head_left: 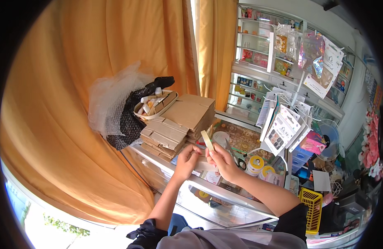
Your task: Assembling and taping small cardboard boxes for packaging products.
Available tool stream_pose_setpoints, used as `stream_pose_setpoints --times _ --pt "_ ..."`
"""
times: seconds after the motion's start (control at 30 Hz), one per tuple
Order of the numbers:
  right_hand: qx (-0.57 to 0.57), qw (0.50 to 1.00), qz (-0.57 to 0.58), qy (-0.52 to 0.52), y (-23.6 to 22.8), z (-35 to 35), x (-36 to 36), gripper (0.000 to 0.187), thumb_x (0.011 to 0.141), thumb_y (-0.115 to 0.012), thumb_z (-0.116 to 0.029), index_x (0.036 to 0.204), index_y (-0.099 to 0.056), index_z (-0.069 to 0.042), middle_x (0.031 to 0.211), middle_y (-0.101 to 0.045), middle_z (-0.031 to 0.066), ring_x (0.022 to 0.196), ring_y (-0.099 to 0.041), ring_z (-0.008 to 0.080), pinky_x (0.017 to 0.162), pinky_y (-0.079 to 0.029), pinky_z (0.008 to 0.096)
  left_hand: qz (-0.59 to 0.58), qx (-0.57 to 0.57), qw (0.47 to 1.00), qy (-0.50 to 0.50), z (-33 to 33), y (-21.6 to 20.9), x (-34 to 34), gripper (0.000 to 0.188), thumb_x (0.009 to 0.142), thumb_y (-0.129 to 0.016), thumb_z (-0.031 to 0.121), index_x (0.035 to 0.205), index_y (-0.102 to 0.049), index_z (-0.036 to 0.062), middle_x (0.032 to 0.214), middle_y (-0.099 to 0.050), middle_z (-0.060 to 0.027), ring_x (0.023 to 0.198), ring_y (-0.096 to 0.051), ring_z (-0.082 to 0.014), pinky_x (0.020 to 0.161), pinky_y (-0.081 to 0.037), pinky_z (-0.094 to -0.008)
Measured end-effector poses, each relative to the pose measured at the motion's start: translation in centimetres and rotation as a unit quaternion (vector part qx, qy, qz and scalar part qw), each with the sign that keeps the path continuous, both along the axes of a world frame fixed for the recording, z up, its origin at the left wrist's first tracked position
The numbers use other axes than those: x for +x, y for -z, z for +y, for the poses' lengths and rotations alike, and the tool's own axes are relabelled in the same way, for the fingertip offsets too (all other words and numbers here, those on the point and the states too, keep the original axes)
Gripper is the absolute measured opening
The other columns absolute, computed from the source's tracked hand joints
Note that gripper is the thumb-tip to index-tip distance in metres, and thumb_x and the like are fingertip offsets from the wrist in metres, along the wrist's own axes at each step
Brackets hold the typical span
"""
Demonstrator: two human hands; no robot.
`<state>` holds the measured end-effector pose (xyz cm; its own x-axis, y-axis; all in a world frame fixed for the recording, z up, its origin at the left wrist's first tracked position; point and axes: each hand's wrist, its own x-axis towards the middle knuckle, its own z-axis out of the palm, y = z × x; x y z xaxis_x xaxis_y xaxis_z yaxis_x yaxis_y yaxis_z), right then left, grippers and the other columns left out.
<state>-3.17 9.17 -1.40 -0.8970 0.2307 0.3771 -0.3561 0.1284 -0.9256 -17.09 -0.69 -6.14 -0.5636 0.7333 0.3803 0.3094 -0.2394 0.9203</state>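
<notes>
My right hand (221, 159) pinches a thin pale flat strip (207, 140), holding it upright over a glass display counter (224, 195). My left hand (187, 159) rests curled beside it on a flat pale card or box piece (202, 166) lying on the counter, its fingers touching the edge of a stack of flattened cardboard boxes (168, 137). A second stack of brown cardboard (191, 110) lies just behind that one.
An oval tray (156, 106) of small items sits atop the cardboard, next to bubble wrap (108, 103) and black netting. Orange curtains hang left. Scissors (237, 159), small round jars (255, 162), a rack of packaged goods (282, 124), a yellow basket (312, 207) and shelves are at right.
</notes>
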Motion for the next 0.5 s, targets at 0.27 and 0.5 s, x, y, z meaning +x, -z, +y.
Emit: stream_pose_setpoints --times 0.27,0.5 --pt "0.022 0.999 0.035 0.003 0.23 -0.15 0.07 0.018 0.1 -0.034 -0.017 0.102 -0.045 -0.003 0.071 -0.037 -0.0014 0.063 -0.033 0.0069 0.059 -0.031 0.0219 0.002 -0.004 1.0 -0.014 -0.14 -0.45 0.4 0.011 0.085 -0.047 0.009 0.088 -0.056 0.0026 0.08 -0.055 -0.0024 0.076 -0.051 -0.0105 0.068 -0.041 -0.0242" --pt "0.011 0.999 0.025 -0.025 -0.1 0.21 0.24 0.016 0.092 -0.033 -0.014 0.101 -0.042 -0.005 0.072 -0.037 -0.0012 0.064 -0.033 0.0065 0.059 -0.031 0.0193 -0.002 0.001 1.0 -0.008 -0.03 -0.53 0.4 0.011 0.084 -0.047 0.008 0.088 -0.056 0.0026 0.081 -0.055 -0.0026 0.076 -0.051 -0.0109 0.069 -0.041 -0.0244"
